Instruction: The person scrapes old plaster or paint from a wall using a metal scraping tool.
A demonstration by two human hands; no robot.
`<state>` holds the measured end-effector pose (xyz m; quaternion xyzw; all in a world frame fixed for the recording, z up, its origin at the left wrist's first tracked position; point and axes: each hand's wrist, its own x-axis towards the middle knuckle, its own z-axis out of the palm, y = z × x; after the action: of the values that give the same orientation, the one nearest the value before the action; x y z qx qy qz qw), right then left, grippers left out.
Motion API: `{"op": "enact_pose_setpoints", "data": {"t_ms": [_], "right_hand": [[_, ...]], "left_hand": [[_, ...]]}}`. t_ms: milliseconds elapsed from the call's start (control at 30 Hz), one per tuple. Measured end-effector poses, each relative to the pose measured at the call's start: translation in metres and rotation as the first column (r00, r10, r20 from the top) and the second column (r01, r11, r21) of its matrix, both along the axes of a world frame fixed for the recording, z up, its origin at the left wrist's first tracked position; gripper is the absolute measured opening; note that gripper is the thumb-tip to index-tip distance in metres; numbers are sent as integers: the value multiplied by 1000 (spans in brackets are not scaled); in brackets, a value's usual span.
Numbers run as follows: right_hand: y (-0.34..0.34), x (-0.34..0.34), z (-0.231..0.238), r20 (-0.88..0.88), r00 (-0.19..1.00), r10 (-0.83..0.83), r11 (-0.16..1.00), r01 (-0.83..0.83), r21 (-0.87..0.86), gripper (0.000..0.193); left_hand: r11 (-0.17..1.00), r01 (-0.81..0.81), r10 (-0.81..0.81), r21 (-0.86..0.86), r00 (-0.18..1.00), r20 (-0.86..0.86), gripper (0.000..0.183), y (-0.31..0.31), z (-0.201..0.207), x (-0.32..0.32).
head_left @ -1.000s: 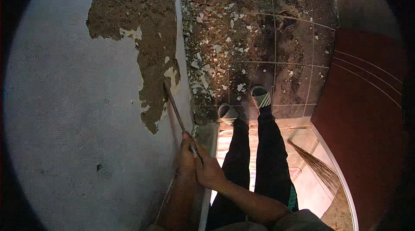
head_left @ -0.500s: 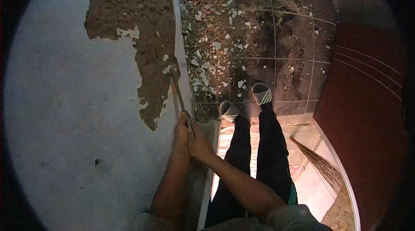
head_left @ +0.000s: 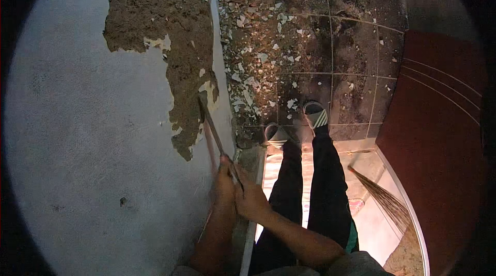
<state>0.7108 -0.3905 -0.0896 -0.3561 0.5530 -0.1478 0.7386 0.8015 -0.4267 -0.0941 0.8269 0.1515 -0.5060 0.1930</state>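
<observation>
Both of my hands are closed around the handle of a long-handled tool [head_left: 217, 139]. My left hand [head_left: 224, 183] is on the wall side, and my right hand [head_left: 250, 198] is close against it. The tool slants up to the left, and its small dark head is at the wall [head_left: 103, 162], by the edge of the bare brown patch [head_left: 191, 69]. Whether the head touches the surface I cannot tell, nor its exact kind. Chipped pale coating [head_left: 209, 89] edges the patch just above the head.
Flakes and rubble [head_left: 253, 64] are strewn over the dark tiled floor [head_left: 351, 59] along the wall. My feet in striped slippers [head_left: 316, 115] stand at a threshold. A stick broom [head_left: 382, 198] lies at the lower right, beside a dark red panel [head_left: 439, 121].
My hands and the tool have moved down and slightly right in the picture. The tool's head has gone lower, and a freshly chipped spot shows at the patch's right edge.
</observation>
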Motion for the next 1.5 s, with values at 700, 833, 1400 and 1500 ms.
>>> {"op": "enact_pose_setpoints", "data": {"t_ms": [700,833,1400,1500], "right_hand": [[-27,20,-23,-2,999,-40,996,40,85,53],[-16,1,11,32,998,-59,998,58,25,51],[-17,10,-6,84,996,0,965,-21,260,51],[0,0,0,65,997,-45,983,32,181,51]], "left_hand": [[988,-15,11,-152,1000,-27,31,-11,-52,31],[988,-28,16,-151,997,-76,46,-1,-16,13],[993,117,-118,-31,992,-50,46,10,-36,33],[989,147,-147,18,989,-18,45,2,-10,8]]}}
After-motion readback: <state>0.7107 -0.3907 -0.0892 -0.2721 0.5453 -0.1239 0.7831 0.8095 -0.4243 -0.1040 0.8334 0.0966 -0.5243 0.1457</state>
